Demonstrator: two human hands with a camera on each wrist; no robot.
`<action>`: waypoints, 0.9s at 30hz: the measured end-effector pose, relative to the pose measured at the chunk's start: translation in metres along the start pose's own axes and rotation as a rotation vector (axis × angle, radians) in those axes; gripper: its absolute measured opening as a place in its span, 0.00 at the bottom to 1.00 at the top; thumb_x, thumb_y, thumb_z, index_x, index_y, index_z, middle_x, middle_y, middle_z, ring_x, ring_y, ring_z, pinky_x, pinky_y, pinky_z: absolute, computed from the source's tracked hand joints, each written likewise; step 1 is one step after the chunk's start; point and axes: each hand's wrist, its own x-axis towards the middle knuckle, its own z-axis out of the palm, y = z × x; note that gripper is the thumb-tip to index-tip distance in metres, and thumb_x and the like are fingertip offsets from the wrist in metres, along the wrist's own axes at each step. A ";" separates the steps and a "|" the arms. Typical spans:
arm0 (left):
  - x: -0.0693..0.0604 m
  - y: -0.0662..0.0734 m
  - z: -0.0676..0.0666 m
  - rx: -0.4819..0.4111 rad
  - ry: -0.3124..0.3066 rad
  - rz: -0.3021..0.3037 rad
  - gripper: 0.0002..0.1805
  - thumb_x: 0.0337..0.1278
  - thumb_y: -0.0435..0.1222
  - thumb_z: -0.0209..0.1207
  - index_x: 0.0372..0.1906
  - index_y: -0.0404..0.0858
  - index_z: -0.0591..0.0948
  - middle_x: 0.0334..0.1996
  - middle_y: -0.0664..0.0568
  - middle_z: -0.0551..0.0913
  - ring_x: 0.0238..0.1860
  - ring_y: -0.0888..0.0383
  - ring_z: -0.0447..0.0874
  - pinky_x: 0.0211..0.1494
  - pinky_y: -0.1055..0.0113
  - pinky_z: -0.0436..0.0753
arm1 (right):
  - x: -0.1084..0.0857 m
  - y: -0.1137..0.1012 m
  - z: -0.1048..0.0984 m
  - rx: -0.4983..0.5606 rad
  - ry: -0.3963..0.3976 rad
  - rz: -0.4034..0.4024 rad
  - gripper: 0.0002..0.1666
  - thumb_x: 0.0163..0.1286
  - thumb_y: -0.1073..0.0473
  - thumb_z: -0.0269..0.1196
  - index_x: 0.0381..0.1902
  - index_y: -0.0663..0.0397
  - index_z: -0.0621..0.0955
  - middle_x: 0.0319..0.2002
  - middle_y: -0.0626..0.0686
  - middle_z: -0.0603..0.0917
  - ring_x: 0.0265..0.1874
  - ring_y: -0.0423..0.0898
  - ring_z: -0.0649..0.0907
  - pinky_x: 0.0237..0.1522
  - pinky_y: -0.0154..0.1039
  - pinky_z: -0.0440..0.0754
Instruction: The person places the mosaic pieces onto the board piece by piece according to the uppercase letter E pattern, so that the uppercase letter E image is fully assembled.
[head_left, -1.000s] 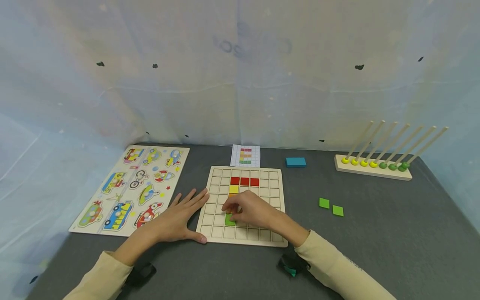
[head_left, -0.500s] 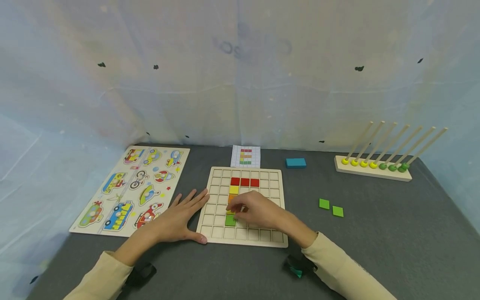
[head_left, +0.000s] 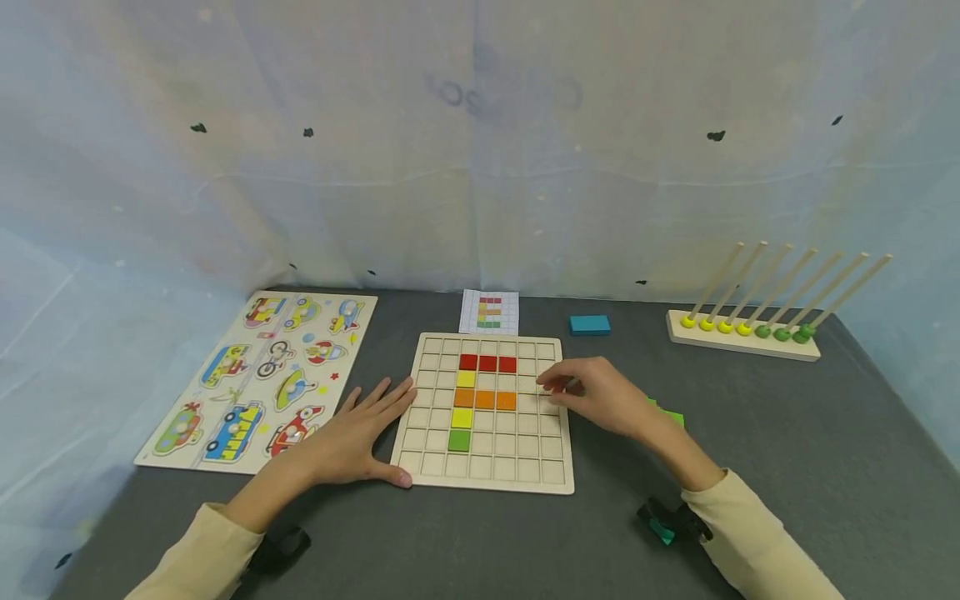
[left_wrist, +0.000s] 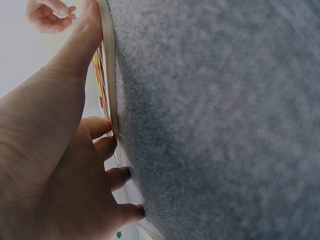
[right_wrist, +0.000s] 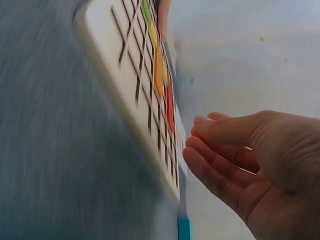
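A wooden grid board [head_left: 552, 479] lies flat on the table. In its cells sit three red tiles [head_left: 487, 364], three orange tiles [head_left: 485, 401], two yellow tiles [head_left: 462, 418] and one green tile [head_left: 459, 440]. With fingers spread, my left hand [head_left: 345, 442] rests along the board's left edge, thumb at the near left corner. My right hand [head_left: 600, 396] is above the board's right edge, its fingers loosely curled. Seen from the right wrist, the fingers [right_wrist: 215, 172] hold nothing. Loose green tiles [head_left: 677, 417] lie on the table, partly hidden behind the right hand.
A pattern card [head_left: 488, 312] lies behind the board, with a blue block [head_left: 589, 325] to its right. At the left is a vehicle puzzle board [head_left: 258, 379]. A bead rack with upright pegs [head_left: 738, 335] stands at the far right. A pale sheet [head_left: 480, 167] hangs behind the table.
My right hand has moved right, off the yellow tile above the green one, to the board's right edge. The orange row and lower yellow tile are now uncovered. My left hand has stayed put.
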 end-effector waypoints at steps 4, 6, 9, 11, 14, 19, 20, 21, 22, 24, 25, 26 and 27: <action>0.000 0.000 0.000 -0.001 -0.002 0.001 0.67 0.36 0.73 0.61 0.79 0.42 0.51 0.79 0.48 0.47 0.77 0.39 0.41 0.71 0.32 0.39 | -0.019 0.017 -0.018 -0.059 0.029 0.065 0.17 0.65 0.67 0.67 0.52 0.60 0.83 0.47 0.53 0.86 0.43 0.48 0.84 0.45 0.45 0.83; 0.000 -0.001 0.000 0.000 -0.001 0.000 0.67 0.36 0.73 0.62 0.79 0.42 0.51 0.79 0.48 0.47 0.77 0.39 0.42 0.71 0.32 0.40 | -0.028 0.024 -0.026 -0.090 0.038 0.085 0.17 0.64 0.68 0.67 0.52 0.60 0.83 0.47 0.54 0.86 0.44 0.50 0.84 0.45 0.47 0.83; 0.000 -0.001 0.000 0.003 -0.003 -0.004 0.67 0.36 0.73 0.62 0.79 0.42 0.51 0.79 0.49 0.46 0.77 0.40 0.41 0.71 0.32 0.39 | -0.042 0.033 -0.038 -0.125 0.044 0.118 0.18 0.63 0.69 0.67 0.52 0.62 0.83 0.47 0.55 0.86 0.44 0.52 0.84 0.45 0.47 0.84; -0.001 0.000 0.000 -0.003 -0.007 -0.007 0.67 0.37 0.73 0.62 0.79 0.42 0.51 0.79 0.49 0.46 0.77 0.40 0.41 0.71 0.32 0.40 | -0.051 0.038 -0.043 -0.148 0.038 0.150 0.18 0.62 0.68 0.68 0.52 0.62 0.83 0.47 0.56 0.86 0.44 0.54 0.84 0.45 0.48 0.84; -0.001 0.001 0.001 -0.007 -0.010 -0.010 0.67 0.37 0.73 0.61 0.79 0.42 0.51 0.79 0.49 0.46 0.77 0.41 0.41 0.72 0.32 0.40 | -0.063 0.041 -0.048 -0.180 0.022 0.188 0.19 0.61 0.67 0.69 0.52 0.62 0.83 0.47 0.58 0.85 0.44 0.56 0.85 0.44 0.48 0.84; -0.002 0.000 0.001 -0.004 -0.001 -0.007 0.66 0.37 0.73 0.61 0.79 0.42 0.51 0.79 0.48 0.47 0.77 0.40 0.42 0.71 0.32 0.40 | -0.071 0.045 -0.050 -0.199 0.001 0.205 0.20 0.61 0.67 0.69 0.52 0.62 0.83 0.48 0.59 0.85 0.45 0.56 0.85 0.43 0.50 0.84; -0.002 0.000 0.001 -0.005 0.000 -0.007 0.66 0.37 0.73 0.61 0.79 0.42 0.51 0.79 0.48 0.47 0.77 0.40 0.42 0.71 0.32 0.40 | -0.071 0.046 -0.051 -0.196 -0.002 0.208 0.20 0.61 0.67 0.69 0.52 0.62 0.83 0.48 0.58 0.85 0.45 0.56 0.85 0.43 0.50 0.84; -0.002 0.000 0.001 -0.005 0.001 -0.006 0.66 0.38 0.73 0.61 0.79 0.42 0.51 0.79 0.48 0.47 0.77 0.40 0.42 0.71 0.32 0.40 | -0.072 0.047 -0.051 -0.193 -0.006 0.208 0.20 0.61 0.67 0.69 0.52 0.62 0.83 0.48 0.58 0.85 0.45 0.56 0.85 0.43 0.49 0.84; -0.002 -0.001 0.001 -0.004 0.001 -0.005 0.66 0.38 0.73 0.61 0.79 0.43 0.51 0.79 0.49 0.46 0.77 0.40 0.41 0.71 0.32 0.40 | -0.073 0.049 -0.050 -0.190 -0.009 0.211 0.20 0.61 0.67 0.69 0.52 0.62 0.83 0.48 0.58 0.85 0.45 0.55 0.85 0.44 0.49 0.84; -0.001 -0.001 0.001 -0.002 -0.001 -0.006 0.66 0.37 0.74 0.60 0.79 0.43 0.51 0.79 0.50 0.46 0.77 0.41 0.41 0.72 0.33 0.40 | -0.073 0.051 -0.050 -0.182 -0.016 0.211 0.20 0.61 0.68 0.69 0.52 0.62 0.83 0.48 0.58 0.85 0.45 0.55 0.85 0.44 0.48 0.84; -0.001 -0.001 0.001 -0.001 -0.003 -0.008 0.66 0.37 0.74 0.60 0.79 0.44 0.50 0.79 0.50 0.45 0.77 0.42 0.40 0.72 0.33 0.39 | -0.073 0.052 -0.050 -0.180 -0.017 0.209 0.20 0.61 0.68 0.69 0.52 0.62 0.83 0.48 0.58 0.85 0.45 0.55 0.85 0.44 0.47 0.84; -0.001 -0.001 0.001 0.001 -0.003 -0.009 0.67 0.37 0.74 0.60 0.79 0.44 0.50 0.79 0.50 0.45 0.77 0.42 0.40 0.72 0.33 0.39 | -0.073 0.053 -0.049 -0.177 -0.016 0.207 0.20 0.61 0.68 0.69 0.52 0.63 0.83 0.48 0.58 0.85 0.45 0.54 0.85 0.44 0.47 0.84; 0.000 -0.002 0.001 0.001 -0.002 -0.008 0.67 0.36 0.74 0.60 0.79 0.44 0.50 0.79 0.50 0.45 0.77 0.42 0.40 0.72 0.33 0.39 | -0.073 0.054 -0.049 -0.174 -0.014 0.203 0.20 0.61 0.69 0.69 0.52 0.63 0.83 0.48 0.58 0.85 0.45 0.54 0.85 0.44 0.46 0.85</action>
